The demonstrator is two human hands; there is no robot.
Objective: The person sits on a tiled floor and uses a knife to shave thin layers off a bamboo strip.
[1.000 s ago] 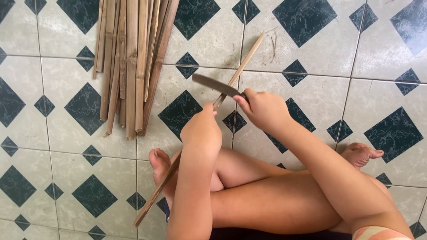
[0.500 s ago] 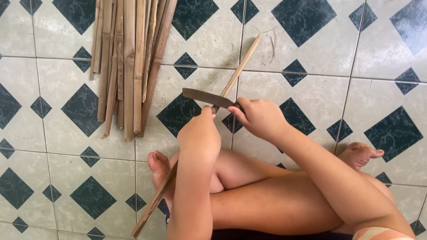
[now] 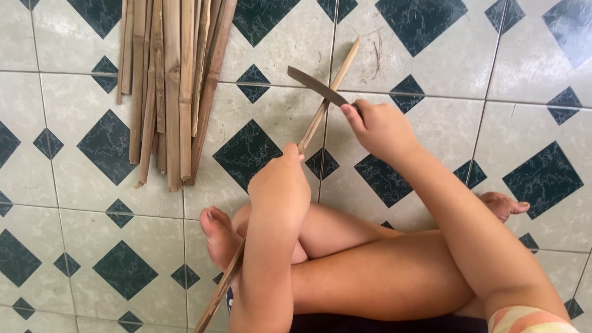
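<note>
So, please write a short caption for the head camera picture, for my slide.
Seated on a tiled floor, left hand grips a bamboo strip; right hand holds a knife against it.

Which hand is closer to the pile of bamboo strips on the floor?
Left. The left hand grips a stick just right of the pile; the right hand, holding the knife, is farther right.

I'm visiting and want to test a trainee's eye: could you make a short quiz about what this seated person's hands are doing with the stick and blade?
1. True or false: the right hand holds the dark curved metal knife blade.
2. Which hand grips the long thin bamboo stick?
A. left hand
B. neither
3. Fill in: the bundle of split bamboo strips lies on the green-and-white tiled ____.

Key: 1 true; 2 A; 3 floor.
</note>
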